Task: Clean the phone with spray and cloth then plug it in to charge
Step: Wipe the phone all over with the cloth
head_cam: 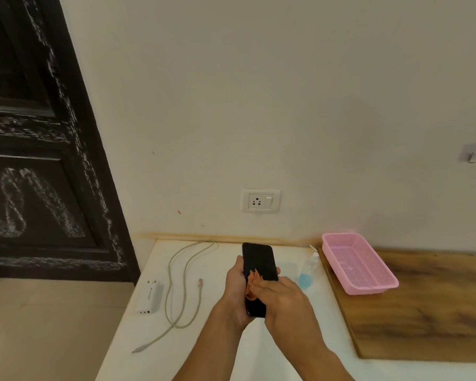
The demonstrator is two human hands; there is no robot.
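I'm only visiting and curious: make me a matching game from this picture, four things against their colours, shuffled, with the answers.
Things:
1. phone
2. cloth
3. basket
4. charger

Colours:
A. white
B. pink
C. black
D. orange

Pairs: 1-C; 2-D; 3-B; 4-A

The phone [259,259] has a glossy black face. The orange cloth [254,279] on it is soft, crumpled fabric. The counter [204,353] is smooth, matt white. At its right is a wooden board [423,312] with brown grain. The pink basket [360,268] is perforated plastic, the spray bottle [309,266] clear plastic, the charger [150,298] and wall socket [261,201] smooth white plastic. Far left, the door [39,160] is dark wood with chalky smears.
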